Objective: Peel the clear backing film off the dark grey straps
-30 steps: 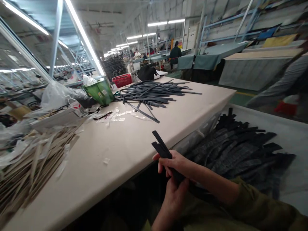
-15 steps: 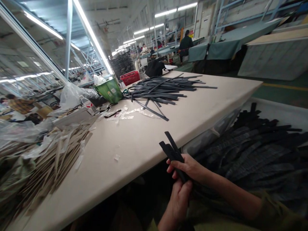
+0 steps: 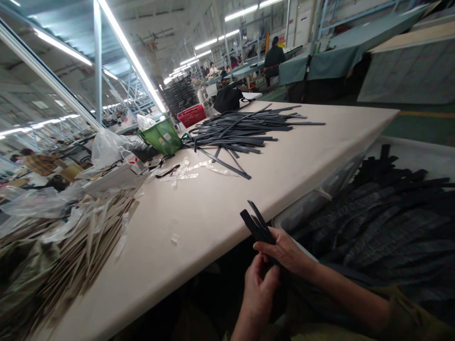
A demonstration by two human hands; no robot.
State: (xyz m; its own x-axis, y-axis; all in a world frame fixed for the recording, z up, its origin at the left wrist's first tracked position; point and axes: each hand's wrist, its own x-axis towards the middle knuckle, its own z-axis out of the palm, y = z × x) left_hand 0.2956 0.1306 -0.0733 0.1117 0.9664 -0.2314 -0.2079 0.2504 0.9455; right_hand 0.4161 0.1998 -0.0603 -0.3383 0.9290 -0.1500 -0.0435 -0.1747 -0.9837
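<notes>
Several black fabric strips (image 3: 256, 228) are bunched together near the table's front edge, their upper ends fanned apart. Wrapped round the middle of this bunch is my right hand (image 3: 289, 252), its thumb lying across the front. Just below it, my left hand (image 3: 256, 290) is closed with curled fingers at the lower part of the same strips; its fingertips are partly hidden. The lower ends disappear into the dark by my lap. To the right, a white bin (image 3: 423, 150) holds a large heap of similar black strips (image 3: 369, 222).
On the pale table (image 3: 199, 213) lies a pile of dark grey strips (image 3: 245, 127), near a green basket (image 3: 161, 136), a red basket (image 3: 192, 115) and a black bag (image 3: 228, 99). Brown strips (image 3: 85, 251) and clear plastic (image 3: 39, 203) cover the left end. A person (image 3: 274, 58) sits farther back.
My left hand has shifted slightly up and its fingers have changed position under the right. The strips' upper ends have moved closer together. The view has turned slightly.
</notes>
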